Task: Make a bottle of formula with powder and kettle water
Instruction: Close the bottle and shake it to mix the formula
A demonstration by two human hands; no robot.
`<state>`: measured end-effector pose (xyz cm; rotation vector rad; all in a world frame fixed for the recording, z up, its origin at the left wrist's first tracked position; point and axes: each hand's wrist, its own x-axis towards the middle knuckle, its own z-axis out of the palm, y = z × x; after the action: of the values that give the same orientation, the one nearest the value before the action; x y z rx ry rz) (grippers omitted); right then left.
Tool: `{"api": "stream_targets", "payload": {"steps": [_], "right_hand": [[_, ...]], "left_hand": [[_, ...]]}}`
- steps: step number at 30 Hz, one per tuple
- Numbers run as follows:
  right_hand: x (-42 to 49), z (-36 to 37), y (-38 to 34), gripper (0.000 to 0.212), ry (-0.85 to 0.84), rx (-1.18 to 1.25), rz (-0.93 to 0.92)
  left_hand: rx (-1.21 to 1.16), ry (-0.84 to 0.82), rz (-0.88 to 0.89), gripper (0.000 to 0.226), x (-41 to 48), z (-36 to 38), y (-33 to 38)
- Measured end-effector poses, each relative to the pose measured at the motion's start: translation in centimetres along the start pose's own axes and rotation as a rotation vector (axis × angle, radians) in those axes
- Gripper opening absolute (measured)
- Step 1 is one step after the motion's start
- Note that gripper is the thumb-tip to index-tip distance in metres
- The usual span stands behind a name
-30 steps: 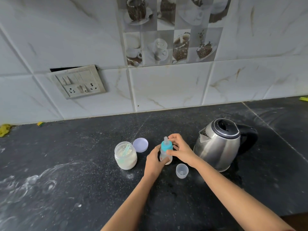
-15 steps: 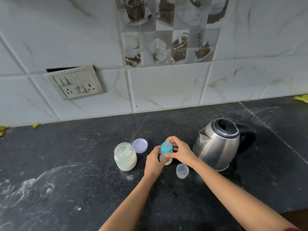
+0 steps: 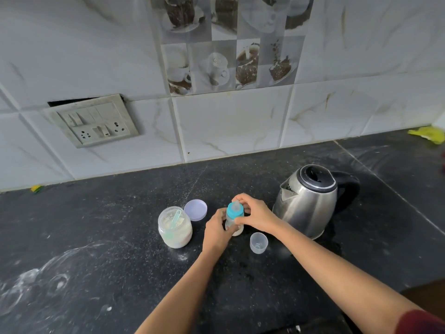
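A small clear baby bottle with a teal screw collar and a pale teat [image 3: 234, 211] is stood upright near the middle of the black speckled stone tabletop [image 3: 96, 227], well in from its back edge. The lower body of the bottle is gripped by the left hand [image 3: 216, 232], whose fingers are curled round it. The teal collar is gripped by the right hand [image 3: 258, 214], with its fingers [image 3: 242, 198] curled over the top behind the teat and the thumb pressed below the collar. Much of the bottle is hidden by the two hands.

Just to the left, an open clear jar of white powder [image 3: 175, 229] is seen with a translucent green scoop [image 3: 177, 217] stood in it, and a round lilac lid [image 3: 195, 210] lies touching it on the back side. A small clear plastic cap [image 3: 258, 242] is set mouth-up just beside the right wrist. A steel kettle with a black lid and handle [image 3: 310, 201] is stood to the right. A grey switch plate [image 3: 94, 120] is fixed to the tiled wall, and a yellow cloth [image 3: 428, 135] lies at the far right of the back edge.

Compared with a second earlier, all things are found in the same places, and the same hold is kept by both hands.
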<state>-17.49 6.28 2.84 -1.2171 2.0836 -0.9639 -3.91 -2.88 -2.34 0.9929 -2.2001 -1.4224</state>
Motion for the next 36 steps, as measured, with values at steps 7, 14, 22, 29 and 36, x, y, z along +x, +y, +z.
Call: {"api": "stream_targets", "payload": {"steps": [7, 14, 22, 29, 36], "right_hand": [[0.0, 1.4, -0.6, 0.050, 0.186, -0.157, -0.020], [-0.4, -0.3, -1.7, 0.069, -0.107, -0.008, -0.045], [0.3, 2.2, -2.3, 0.052, 0.282, -0.156, 0.043], [-0.4, 0.4, -0.9, 0.055, 0.009, 0.091, -0.015], [0.3, -0.8, -1.2, 0.051, -0.181, 0.046, -0.073]], "left_hand": [[-0.021, 0.030, 0.084, 0.047, -0.6, -0.2, -0.5], [0.017, 0.012, 0.094, 0.052, -0.2, -0.6, -0.2], [-0.010, 0.024, 0.095, 0.048, -0.4, -0.5, 0.2], [-0.004, 0.012, 0.089, 0.057, -0.1, -0.5, -0.1], [0.016, 0.008, 0.085, 0.058, 0.0, -0.6, -0.2]]}}
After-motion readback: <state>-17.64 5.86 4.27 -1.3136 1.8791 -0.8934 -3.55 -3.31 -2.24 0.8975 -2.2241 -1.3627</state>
